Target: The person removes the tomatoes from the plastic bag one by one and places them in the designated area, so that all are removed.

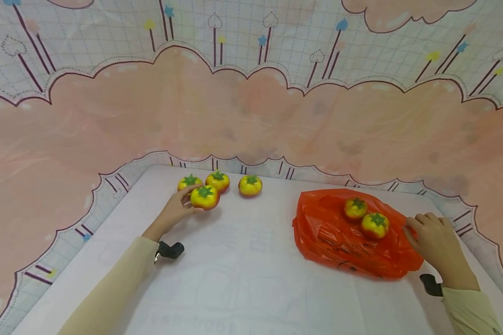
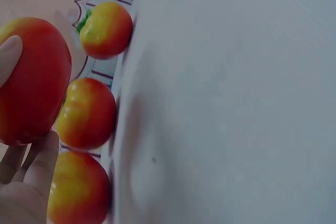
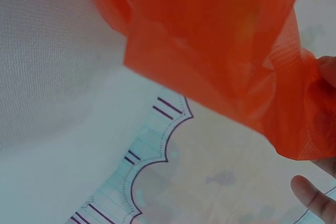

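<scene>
A red-and-yellow tomato with a green star-shaped top is in my left hand, held between thumb and fingers above the table. The left wrist view shows the same tomato from its red underside. Just behind it are two more tomatoes, with another tomato a little to their right. My right hand pinches the right edge of a crumpled red plastic bag. Two tomatoes rest against each other on the bag. In the right wrist view, the bag hangs from thumb and fingers.
A white table lies under everything. Behind it and along its sides hangs a pink-and-white patterned cloth. Black wrist mounts stick out from both sleeves close over the table.
</scene>
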Demonstrator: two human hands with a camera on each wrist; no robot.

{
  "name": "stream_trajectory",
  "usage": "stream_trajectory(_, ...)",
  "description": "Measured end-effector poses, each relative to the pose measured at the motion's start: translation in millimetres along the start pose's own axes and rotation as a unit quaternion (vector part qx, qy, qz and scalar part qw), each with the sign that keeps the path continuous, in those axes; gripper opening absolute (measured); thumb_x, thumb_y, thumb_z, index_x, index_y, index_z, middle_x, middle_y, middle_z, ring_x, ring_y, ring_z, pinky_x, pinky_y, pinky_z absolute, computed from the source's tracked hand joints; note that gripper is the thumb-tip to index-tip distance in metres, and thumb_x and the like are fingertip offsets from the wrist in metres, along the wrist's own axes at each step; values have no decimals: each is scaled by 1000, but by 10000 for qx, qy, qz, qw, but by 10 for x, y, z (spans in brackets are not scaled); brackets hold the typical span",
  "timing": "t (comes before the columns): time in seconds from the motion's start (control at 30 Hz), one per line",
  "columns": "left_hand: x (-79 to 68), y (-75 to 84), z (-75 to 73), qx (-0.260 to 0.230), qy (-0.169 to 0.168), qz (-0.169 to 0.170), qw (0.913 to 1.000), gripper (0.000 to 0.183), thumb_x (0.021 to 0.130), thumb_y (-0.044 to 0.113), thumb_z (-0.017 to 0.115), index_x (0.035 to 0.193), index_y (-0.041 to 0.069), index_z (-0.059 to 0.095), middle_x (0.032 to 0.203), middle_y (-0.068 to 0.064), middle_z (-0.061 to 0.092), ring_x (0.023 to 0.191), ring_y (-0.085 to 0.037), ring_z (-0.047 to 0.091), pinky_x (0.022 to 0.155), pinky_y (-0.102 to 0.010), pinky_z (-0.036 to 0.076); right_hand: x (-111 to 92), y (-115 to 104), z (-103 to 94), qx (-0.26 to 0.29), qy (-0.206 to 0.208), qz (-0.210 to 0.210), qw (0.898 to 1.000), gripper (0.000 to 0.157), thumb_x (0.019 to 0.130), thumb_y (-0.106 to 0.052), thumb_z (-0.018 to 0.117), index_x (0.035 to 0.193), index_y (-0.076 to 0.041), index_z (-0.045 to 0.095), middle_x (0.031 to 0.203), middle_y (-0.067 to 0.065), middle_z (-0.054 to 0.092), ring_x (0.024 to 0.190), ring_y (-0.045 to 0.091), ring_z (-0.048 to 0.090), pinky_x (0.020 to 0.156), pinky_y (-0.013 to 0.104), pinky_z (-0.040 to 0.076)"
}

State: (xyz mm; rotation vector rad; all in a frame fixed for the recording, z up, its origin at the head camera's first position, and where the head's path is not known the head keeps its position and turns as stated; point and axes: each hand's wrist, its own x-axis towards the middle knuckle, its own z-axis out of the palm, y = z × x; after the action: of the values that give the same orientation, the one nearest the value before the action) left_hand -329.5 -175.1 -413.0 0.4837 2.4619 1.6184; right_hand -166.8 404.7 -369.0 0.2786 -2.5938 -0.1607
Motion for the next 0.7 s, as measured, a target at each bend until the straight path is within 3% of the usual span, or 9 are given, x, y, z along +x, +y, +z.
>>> stream_trajectory(0.3, -24, -162, -86, -37, -85, -186, 9998, 74, 85, 19, 69, 146, 8, 29, 157, -19, 15, 143, -41, 18, 112, -53, 26, 6, 2, 7, 24, 127, -79, 9999, 21, 65, -6, 77, 79, 1, 65, 69, 15, 59, 72, 36, 51, 63, 51, 41)
stream_trajectory(0.47, 6, -181, -56, -66, -232, -176, 9996, 73, 85, 14, 68, 146, 5, 29, 155, -21, 18, 142, -42, 20, 112, -52, 25, 8, 1, 6, 28, 41, -36, 10000, 20, 66, -6, 78, 80, 1, 65, 70, 15, 60, 73, 37, 51, 64, 52, 42)
stream_trajectory(0.7, 100, -202, -14, 49, -315, -420, 9986, 71, 86, 9, 67, 146, 6, 29, 155, -19, 21, 143, -38, 18, 114, -49, 24, 10, 5, 4, 3, 14, -27, 10000, 20, 66, -7, 77, 80, 1, 65, 70, 16, 60, 73, 36, 52, 64, 53, 43)
